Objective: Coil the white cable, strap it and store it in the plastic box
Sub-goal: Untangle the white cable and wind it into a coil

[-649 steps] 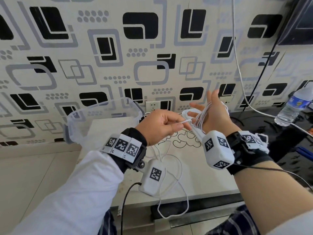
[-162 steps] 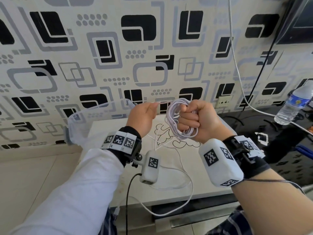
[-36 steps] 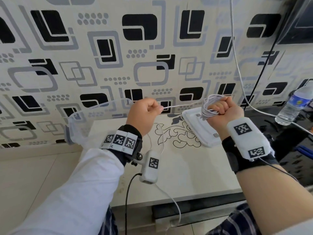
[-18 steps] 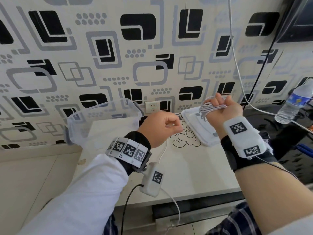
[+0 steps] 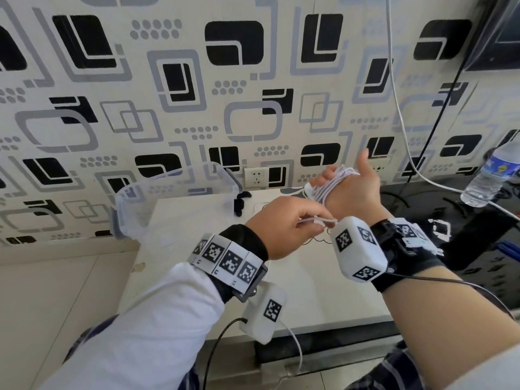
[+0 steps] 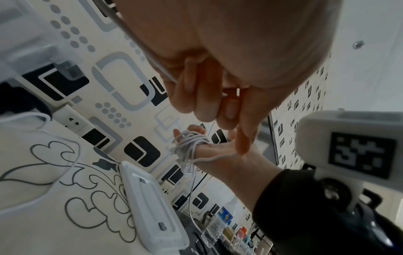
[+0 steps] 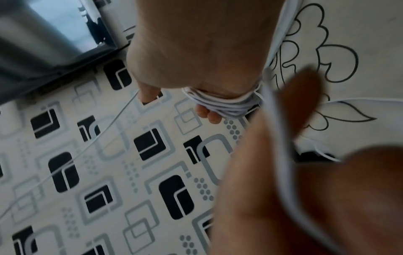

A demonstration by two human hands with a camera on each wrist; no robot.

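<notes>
1. Thin white cable point(image 5: 334, 184): wound in loops around the right hand point(image 5: 353, 192), fingers straight and together, thumb raised.
2. Left hand point(image 5: 284, 228): fingertips pinch the cable's free strand.
3. Clear plastic box point(image 5: 174, 197): on the table, left of both hands.

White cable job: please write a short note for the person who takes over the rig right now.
Left hand: pinches the free run of the white cable.
Right hand: fingers straight, thumb up; the coil is wound around them.
Plastic box: open, at the back left of the table; its lid lies apart on the table.
Done: most of the cable is coiled.
Left: wind the remaining tail, which hangs over the table's front edge, strap the coil, put it in the box. I cannot identify a strap.
</notes>
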